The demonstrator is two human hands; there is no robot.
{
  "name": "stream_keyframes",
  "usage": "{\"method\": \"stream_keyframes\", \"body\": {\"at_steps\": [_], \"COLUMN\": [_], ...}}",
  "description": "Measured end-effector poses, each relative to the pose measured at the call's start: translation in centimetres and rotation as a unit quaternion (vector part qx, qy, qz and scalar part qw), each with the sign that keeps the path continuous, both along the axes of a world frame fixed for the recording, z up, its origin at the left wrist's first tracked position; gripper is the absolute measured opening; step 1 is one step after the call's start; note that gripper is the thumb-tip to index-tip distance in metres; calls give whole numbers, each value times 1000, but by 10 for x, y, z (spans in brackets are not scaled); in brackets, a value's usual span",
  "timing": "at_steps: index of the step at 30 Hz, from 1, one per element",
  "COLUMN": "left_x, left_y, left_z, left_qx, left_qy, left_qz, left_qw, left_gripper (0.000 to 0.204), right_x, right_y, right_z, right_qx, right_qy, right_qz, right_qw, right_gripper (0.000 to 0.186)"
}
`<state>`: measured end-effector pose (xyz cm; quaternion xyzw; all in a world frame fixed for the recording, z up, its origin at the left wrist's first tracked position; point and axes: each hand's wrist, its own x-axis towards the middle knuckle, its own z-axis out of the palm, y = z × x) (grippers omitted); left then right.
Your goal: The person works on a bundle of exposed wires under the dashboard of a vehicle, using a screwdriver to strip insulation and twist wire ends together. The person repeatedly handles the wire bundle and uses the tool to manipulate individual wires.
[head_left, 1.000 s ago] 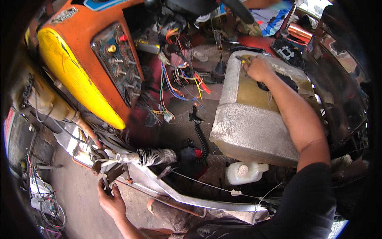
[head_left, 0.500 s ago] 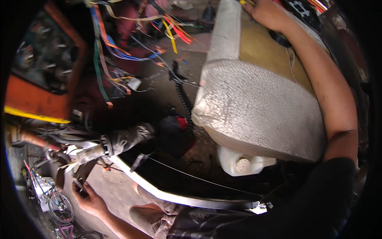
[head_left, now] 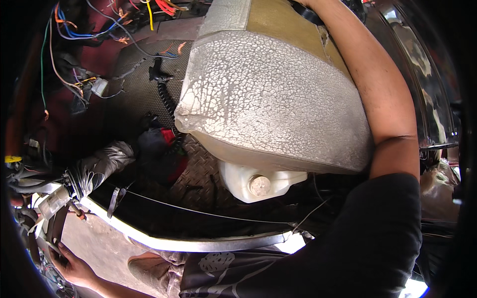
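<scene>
At the lower left, my left hand (head_left: 74, 269) has its fingers curled around the lower end of a dark flat strip (head_left: 58, 222), beside the curved pale metal edge (head_left: 164, 243). My right arm (head_left: 380, 84) reaches up along the right side of a seat (head_left: 278, 104) with a cracked silvery cover and a tan panel. Only a sliver of my right hand (head_left: 309, 3) shows at the upper edge; its fingers are outside the picture. Below the seat sits a whitish plastic tank (head_left: 243, 181) with a round cap (head_left: 260, 186).
Loose coloured wires (head_left: 89, 36) hang at the upper left, with a white connector (head_left: 99, 87) among them. A black coiled cable (head_left: 165, 97) runs down to the treadplate floor (head_left: 198, 166). A thin wire (head_left: 208, 209) crosses inside the metal edge. A shoe (head_left: 149, 265) stands on the ground outside.
The view has shifted, so the seat, wires and metal edge now lie further left and higher. My right hand has almost passed out at the top. My left hand stays at the dark strip.
</scene>
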<state>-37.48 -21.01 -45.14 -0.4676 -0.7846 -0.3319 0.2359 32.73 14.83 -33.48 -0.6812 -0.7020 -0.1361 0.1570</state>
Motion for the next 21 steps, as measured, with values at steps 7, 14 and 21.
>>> {"method": "stream_keyframes", "body": {"at_steps": [7,14,21], "left_x": [-29,-27,-2], "left_y": [-14,-36,-54], "left_z": [37,91,86], "left_qx": [101,113,191], "left_qy": [-200,-365,-591], "left_qz": [-84,-195,-122], "left_qw": [971,903,775], "left_gripper": [45,40,59], "right_x": [-14,-33,-20], "right_y": [-13,-24,-21], "right_z": [31,70,75], "right_qx": [19,43,43], "right_qy": [59,22,30], "right_qz": [-49,-21,-17], "right_qw": [997,999,998], "right_gripper": [58,56,53]}}
